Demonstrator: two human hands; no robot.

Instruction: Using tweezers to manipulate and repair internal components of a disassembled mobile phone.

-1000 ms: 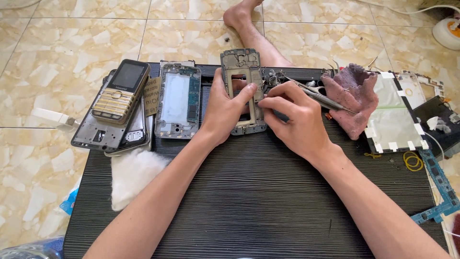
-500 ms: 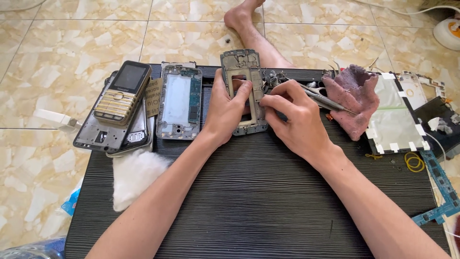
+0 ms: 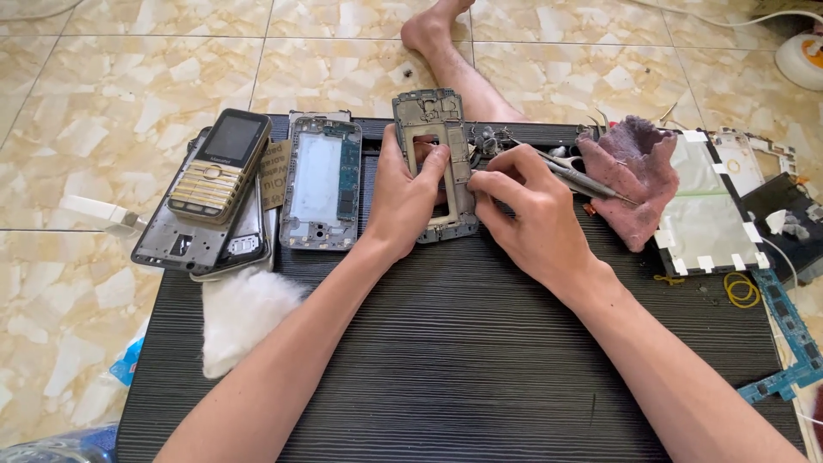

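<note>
The scene was evenly lit by bright, soft daylight. Only faint shadows were cast under the forearms onto the dark ribbed worktop (image 3: 446, 369). Mild glare was seen on the glossy floor tiles (image 3: 111, 77). Focus was kept sharp, with slight bending at the edges.

Colours and patterns on your work surface

You have a black, finely ribbed table top (image 3: 480, 360) on cream-and-tan marbled floor tiles (image 3: 111, 77). The phone frame (image 3: 439, 129) is dark grey; the keypad phone (image 3: 219, 167) is black with gold keys. The cloth (image 3: 633, 176) is dusty mauve, the wad (image 3: 244, 321) white, the circuit board (image 3: 793, 343) blue, the rubber band (image 3: 742, 290) yellow.
</note>
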